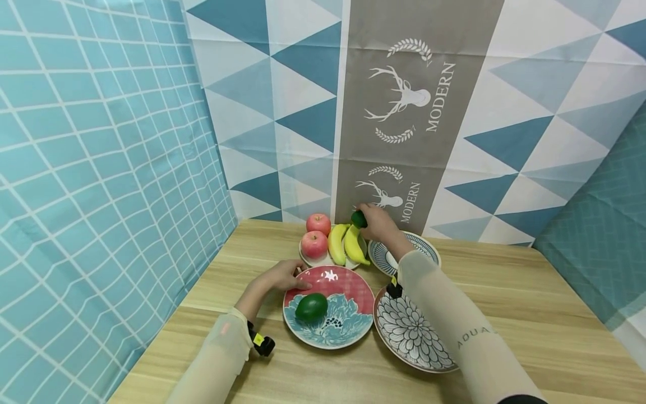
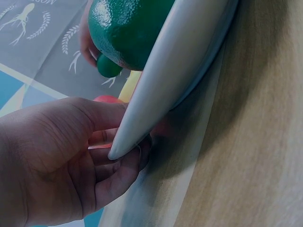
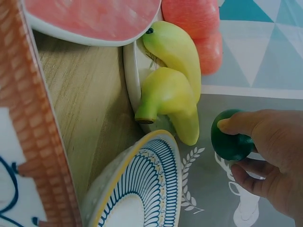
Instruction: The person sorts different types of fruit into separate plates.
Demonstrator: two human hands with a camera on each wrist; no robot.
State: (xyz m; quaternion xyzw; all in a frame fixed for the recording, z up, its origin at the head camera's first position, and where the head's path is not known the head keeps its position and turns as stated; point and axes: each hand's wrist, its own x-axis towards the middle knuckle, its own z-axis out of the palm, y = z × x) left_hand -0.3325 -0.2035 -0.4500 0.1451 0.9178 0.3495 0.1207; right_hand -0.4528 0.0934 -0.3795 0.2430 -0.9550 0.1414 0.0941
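My right hand (image 1: 378,223) grips a dark green oval fruit (image 3: 232,135) between thumb and fingers, raised over the back of the fruit plate (image 1: 309,261). Just below it are two yellow bananas (image 3: 173,82). Beside them are two pink-red apples (image 1: 314,244). My left hand (image 2: 66,156) holds the rim of a pink and blue flowered plate (image 1: 348,286), thumb on top and fingers curled beneath. Another dark green oval fruit (image 1: 311,308), glossy and finely bumpy, lies on that plate's left side.
Right of the fruit plate stands a blue-patterned bowl (image 3: 163,184), partly hidden by my right forearm. Nearer, under that arm, is a plate with black-and-white petals (image 1: 411,334). A patterned wall covering (image 1: 308,112) rises behind the wooden table (image 1: 212,336), with blue tiled sheeting (image 1: 101,140) at left.
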